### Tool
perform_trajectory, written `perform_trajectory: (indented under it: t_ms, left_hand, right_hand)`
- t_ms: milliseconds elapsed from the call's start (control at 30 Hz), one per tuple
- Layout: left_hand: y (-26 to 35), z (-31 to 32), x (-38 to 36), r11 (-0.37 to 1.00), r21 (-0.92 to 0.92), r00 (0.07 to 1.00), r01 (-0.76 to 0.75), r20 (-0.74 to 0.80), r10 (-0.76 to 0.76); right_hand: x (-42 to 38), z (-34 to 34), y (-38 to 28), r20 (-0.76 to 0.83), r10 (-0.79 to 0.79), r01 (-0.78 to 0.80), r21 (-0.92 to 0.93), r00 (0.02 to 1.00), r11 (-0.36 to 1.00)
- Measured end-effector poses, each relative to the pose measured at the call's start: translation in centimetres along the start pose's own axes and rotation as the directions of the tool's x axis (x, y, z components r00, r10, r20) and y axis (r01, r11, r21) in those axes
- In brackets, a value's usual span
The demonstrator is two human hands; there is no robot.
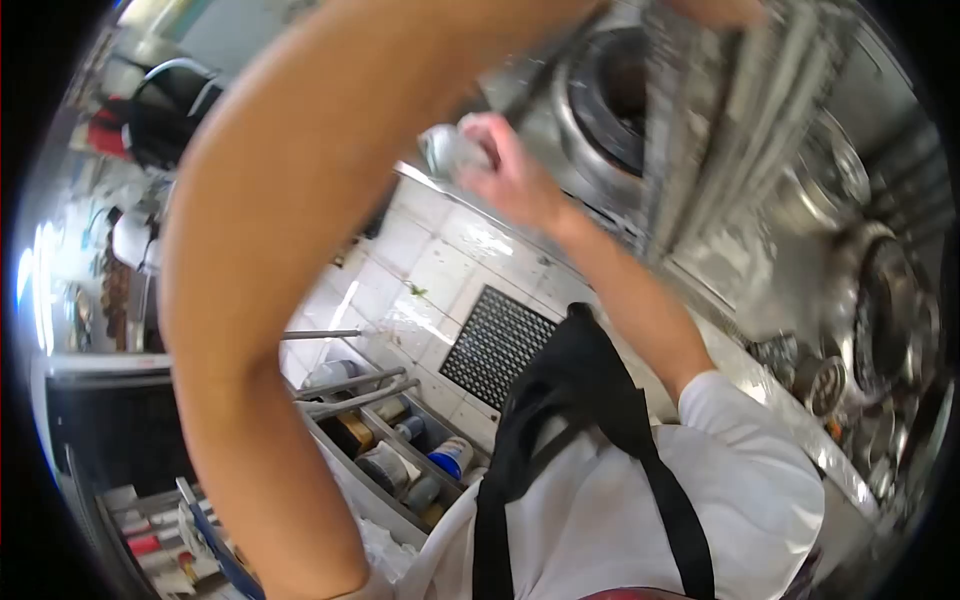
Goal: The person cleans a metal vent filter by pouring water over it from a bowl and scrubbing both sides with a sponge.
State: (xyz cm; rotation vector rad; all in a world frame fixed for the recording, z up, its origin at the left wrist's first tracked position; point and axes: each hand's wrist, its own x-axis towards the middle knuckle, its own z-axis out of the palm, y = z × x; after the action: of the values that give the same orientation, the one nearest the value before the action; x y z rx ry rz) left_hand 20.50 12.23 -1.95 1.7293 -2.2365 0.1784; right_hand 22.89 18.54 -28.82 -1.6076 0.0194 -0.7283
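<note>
My left arm crosses close in front of the camera. At the top edge my left hand (722, 10), blurred and partly cut off, is closed at the upper end of a slatted grey metal panel (700, 130). The panel stands tilted over the steel counter and is smeared by motion. My right hand (505, 175) is out over the counter's edge, left of the panel. Its fingers are wrapped round a crumpled whitish wad (448, 152), perhaps a cloth; the exact kind is not clear.
A round burner (610, 100) sits beside the panel. Pots and metal ware (880, 310) crowd the counter on the right. Below are a tiled floor with a black mat (495, 345) and a grey divided bin (400, 500) with containers. A dark-fronted appliance (110, 430) stands at left.
</note>
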Motion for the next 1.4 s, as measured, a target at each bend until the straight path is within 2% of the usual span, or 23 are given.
perform_trajectory:
  t_ms: [67, 133, 200, 267, 300, 400, 467, 600, 700, 767, 800, 833, 867, 933, 967, 1033, 1067, 1100, 1133, 1233, 1267, 1333, 1400]
  left_hand:
    - [-0.8, 1.8, 2.2, 0.997, -0.066, 1.0, -0.024, -0.002, 0.024]
    - [-0.8, 2.7, 2.4, 0.992, -0.114, 0.999, -0.045, 0.021, 0.048]
    - [0.2, 0.8, 1.4, 0.989, -0.14, 0.991, 0.054, 0.128, -0.036]
    - [0.5, 1.2, 2.9, 0.987, -0.15, 0.978, 0.057, 0.205, -0.025]
    - [0.7, 0.6, 3.3, 0.945, -0.247, 0.94, 0.215, 0.315, -0.131]
    - [-0.2, 0.3, 4.3, 0.913, -0.301, 0.893, 0.274, 0.432, -0.126]
    - [-0.6, 1.0, 4.0, 0.913, -0.268, 0.894, 0.307, 0.411, -0.18]
    - [-2.4, 0.8, 4.6, 0.955, -0.243, 0.906, 0.169, 0.42, -0.053]
    - [-4.9, -1.4, 1.4, 0.887, -0.4, 0.904, 0.23, 0.425, -0.043]
    - [-6.3, -0.6, 1.3, 0.929, -0.351, 0.963, -0.116, 0.19, 0.193]
    - [-7.0, 0.1, 1.5, 0.921, -0.277, 0.951, -0.274, 0.065, 0.302]
    - [-9.3, -0.3, 1.6, 0.907, -0.257, 0.94, -0.333, -0.018, 0.34]
    - [-10.6, -0.4, 1.8, 0.89, -0.293, 0.934, -0.35, -0.031, 0.357]
    - [-10.1, -0.6, 1.7, 0.851, -0.372, 0.921, -0.37, -0.029, 0.387]
    - [-10.1, -0.3, 2.0, 0.839, -0.416, 0.927, -0.35, -0.021, 0.375]
    - [-10.7, -0.2, 2.5, 0.838, -0.491, 0.953, -0.237, 0.048, 0.298]
    - [-11.0, -0.2, 2.6, 0.828, -0.529, 0.963, -0.184, 0.071, 0.259]
    - [-10.2, -0.6, 1.6, 0.859, -0.511, 0.967, -0.035, 0.199, 0.157]
    - [-10.5, 0.3, 3.1, 0.837, -0.547, 0.966, 0.014, 0.224, 0.13]
    - [-8.7, 1.3, 3.6, 0.717, -0.697, 0.979, 0.016, 0.156, 0.13]
    - [-8.5, 1.4, 3.8, 0.72, -0.694, 0.977, 0.012, 0.163, 0.141]
    - [-8.8, 1.0, 3.9, 0.614, -0.788, 0.968, 0.041, 0.184, 0.172]
    - [-7.0, 1.2, 3.6, 0.654, -0.754, 0.98, 0.057, 0.169, 0.11]
  right_hand:
    - [8.9, 1.6, -0.5, 0.06, -0.196, 0.204, -0.16, 0.979, 0.966]
    - [15.1, 2.6, -1.8, 0.312, -0.294, 0.383, -0.28, 0.904, 0.88]
    - [19.2, 2.7, -3.2, 0.598, -0.239, 0.524, -0.362, 0.765, 0.771]
    - [21.5, 2.5, -2.6, 0.749, -0.132, 0.595, -0.393, 0.65, 0.701]
    - [22.0, 2.4, -1.9, 0.77, -0.104, 0.601, -0.398, 0.63, 0.693]
    - [22.8, 2.9, -0.2, 0.782, -0.063, 0.577, -0.4, 0.62, 0.712]
    - [21.0, 3.6, 0.6, 0.767, -0.037, 0.528, -0.405, 0.641, 0.747]
    - [14.9, 4.2, 3.1, 0.739, 0.047, 0.392, -0.409, 0.673, 0.824]
    - [12.5, 5.4, 4.8, 0.697, 0.077, 0.27, -0.374, 0.713, 0.887]
    - [15.4, 7.5, 5.0, 0.605, 0.038, 0.138, -0.242, 0.796, 0.961]
    - [17.5, 7.8, 4.8, 0.511, 0.042, 0.013, -0.103, 0.859, 0.995]
    - [19.7, 8.0, 4.2, 0.388, 0.088, -0.169, 0.18, 0.918, 0.969]
    - [20.1, 7.3, 4.0, 0.245, 0.147, -0.233, 0.371, 0.958, 0.899]
    - [17.0, 6.8, 5.0, -0.067, 0.189, -0.149, 0.391, 0.98, 0.908]
    - [15.1, 5.3, 7.3, -0.145, 0.067, -0.096, -0.207, 0.987, 0.974]
    - [4.2, 2.9, 8.2, -0.257, 0.081, -0.12, -0.138, 0.963, 0.983]
    - [-2.0, 1.4, 7.8, -0.305, 0.206, -0.229, -0.042, 0.93, 0.972]
    - [-11.0, 2.1, 9.3, -0.447, 0.361, -0.369, 0.073, 0.818, 0.927]
    - [-18.0, 1.5, 11.0, -0.49, 0.611, -0.216, 0.643, 0.621, 0.735]
    - [-29.9, -3.1, 6.5, -0.892, 0.245, -0.067, 0.238, 0.381, 0.969]
    - [-28.6, -4.2, 1.0, -0.882, 0.417, 0.551, 0.466, 0.221, 0.693]
    - [-23.4, -7.1, -5.2, -0.941, 0.177, 0.594, 0.322, 0.289, 0.737]
    - [-16.9, -10.1, -9.1, -0.905, -0.03, 0.737, 0.325, 0.423, 0.593]
